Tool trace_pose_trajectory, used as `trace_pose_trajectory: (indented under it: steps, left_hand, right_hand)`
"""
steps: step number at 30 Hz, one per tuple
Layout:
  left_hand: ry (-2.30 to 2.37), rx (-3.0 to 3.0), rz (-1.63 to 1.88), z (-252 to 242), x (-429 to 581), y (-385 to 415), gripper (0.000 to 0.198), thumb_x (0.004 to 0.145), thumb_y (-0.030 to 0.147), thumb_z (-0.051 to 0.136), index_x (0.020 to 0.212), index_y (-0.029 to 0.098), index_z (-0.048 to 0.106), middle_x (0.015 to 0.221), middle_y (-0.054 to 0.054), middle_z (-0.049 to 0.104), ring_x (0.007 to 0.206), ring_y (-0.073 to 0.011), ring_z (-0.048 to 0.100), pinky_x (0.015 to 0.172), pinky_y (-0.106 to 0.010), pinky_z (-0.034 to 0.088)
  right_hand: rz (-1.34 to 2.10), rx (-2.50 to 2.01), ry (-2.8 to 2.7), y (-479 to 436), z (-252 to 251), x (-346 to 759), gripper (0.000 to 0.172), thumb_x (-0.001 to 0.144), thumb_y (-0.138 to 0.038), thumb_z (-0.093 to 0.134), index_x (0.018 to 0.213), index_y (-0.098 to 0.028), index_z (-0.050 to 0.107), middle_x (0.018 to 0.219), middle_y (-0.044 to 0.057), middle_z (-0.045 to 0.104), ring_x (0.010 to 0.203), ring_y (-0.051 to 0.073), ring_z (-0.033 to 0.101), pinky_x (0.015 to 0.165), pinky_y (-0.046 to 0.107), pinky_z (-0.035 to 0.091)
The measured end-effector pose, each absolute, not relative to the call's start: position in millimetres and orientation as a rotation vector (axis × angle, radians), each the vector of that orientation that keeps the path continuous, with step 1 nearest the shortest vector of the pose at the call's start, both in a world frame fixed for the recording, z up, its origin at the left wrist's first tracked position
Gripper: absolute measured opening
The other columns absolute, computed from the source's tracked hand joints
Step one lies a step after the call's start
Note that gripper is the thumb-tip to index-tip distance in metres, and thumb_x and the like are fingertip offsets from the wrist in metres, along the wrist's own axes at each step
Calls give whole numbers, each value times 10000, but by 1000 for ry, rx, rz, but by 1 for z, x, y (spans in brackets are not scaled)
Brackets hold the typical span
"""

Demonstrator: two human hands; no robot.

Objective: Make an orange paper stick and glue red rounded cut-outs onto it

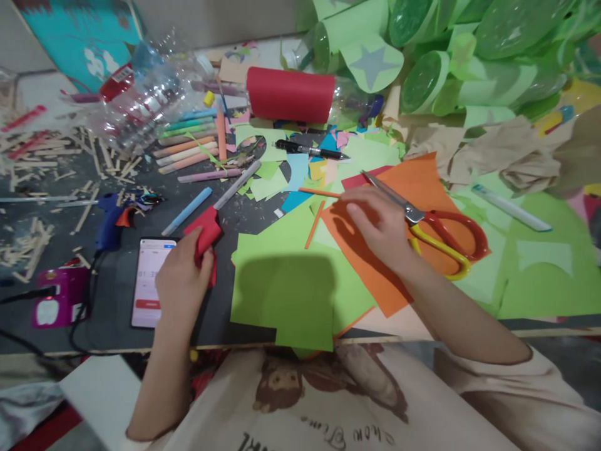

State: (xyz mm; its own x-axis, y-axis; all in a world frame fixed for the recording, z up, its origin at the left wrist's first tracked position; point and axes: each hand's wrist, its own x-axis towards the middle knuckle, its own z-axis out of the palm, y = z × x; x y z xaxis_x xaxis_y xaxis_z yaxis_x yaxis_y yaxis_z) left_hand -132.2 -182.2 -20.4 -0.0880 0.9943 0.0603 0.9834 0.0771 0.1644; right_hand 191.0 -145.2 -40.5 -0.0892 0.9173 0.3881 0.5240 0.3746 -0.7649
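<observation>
My left hand [181, 279] is closed on a folded piece of red paper [209, 233], just above a phone [145, 282] with a lit screen. Over a large sheet of orange paper [394, 294], my right hand [380, 225] has its fingers curled together at the end of a thin orange paper strip [319, 191]. A second orange strip [314, 224] lies just below. Scissors [413, 215] with red and yellow handles rest beside the right hand on the orange sheet. Green paper [286, 288] is spread between my hands, partly in shadow.
A blue glue gun [110, 219] and wooden stick pieces [32, 244] lie at the left. Several markers [192, 144] and a black pen [310, 150] are farther back. Behind stand a red-wrapped bottle [291, 95] and green-wrapped bottles [498, 81]. Crumpled brown paper [507, 153] lies right.
</observation>
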Motion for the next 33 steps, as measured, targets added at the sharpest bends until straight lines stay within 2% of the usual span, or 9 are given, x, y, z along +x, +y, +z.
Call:
trace_pose_trajectory:
  steps: [8,11,15,18,22,24,26,29,33]
  left_hand:
    - [1898,2301,801,-5,-96,-170,335,812,157,547,1134,220,616,1082,-9,740,972,-178,705,845,-287,557]
    - [1489,2503,962,-4,-67,-163,368,846,131,532,1200,227,566,1161,-38,717,1045,-163,691,887,-263,557]
    - [1073,2733,848,-18,-29,-156,426,869,120,517,1292,156,480,1373,-164,564,1308,-232,520,1047,-336,481]
    - [895,2722,707,-33,-15,-153,469,907,129,438,1373,113,396,1413,-196,507,1382,-258,425,1098,-390,428]
    - [859,2448,929,-42,-22,-144,577,914,485,488,1399,190,386,1459,-196,425,1375,-280,414,1068,-431,430]
    - [973,2182,1130,-42,-29,-138,609,862,581,528,1348,222,454,1355,-171,508,1234,-265,532,949,-386,495]
    - [1059,1834,1057,-38,-34,-133,558,827,590,579,1243,220,541,1029,-91,640,874,-176,641,707,-275,524]
    - [1042,1396,729,-31,-33,-131,389,793,543,637,942,185,633,586,49,503,454,-60,440,429,-179,361]
    - [1161,1125,821,-29,-27,-128,317,704,456,722,723,190,551,499,81,442,376,-41,378,356,-166,287]
  right_hand:
    - [448,-1463,-1841,-130,-47,205,220,907,-303,499,1058,-212,631,1116,115,695,1085,271,623,936,456,475]
    - [483,-1331,-1737,-141,-39,196,298,957,-382,424,854,-226,656,926,81,715,921,236,652,879,429,484]
    - [1055,-1103,-1541,-158,-34,179,518,946,-568,344,718,-214,648,714,42,670,729,195,634,729,361,516]
    - [1297,-1226,-1213,-161,-36,173,291,848,-499,575,860,-223,666,814,16,697,770,183,637,718,326,521]
    - [1426,-1321,-1064,-154,-36,174,142,746,-310,650,850,-215,675,797,-8,689,711,157,616,652,284,498]
    - [1499,-1331,-1142,-152,-35,176,118,730,-293,633,784,-196,673,722,-9,659,634,146,581,588,269,463]
    - [1532,-1333,-1275,-152,-33,177,110,717,-286,632,684,-181,642,638,-15,607,576,130,530,551,260,422]
    - [1552,-1344,-1402,-153,-29,178,171,711,-323,672,638,-177,619,613,-10,583,576,132,518,559,265,411]
    - [1635,-1195,-1126,-154,-28,180,539,628,-710,664,866,-227,686,803,37,674,701,187,614,620,303,490]
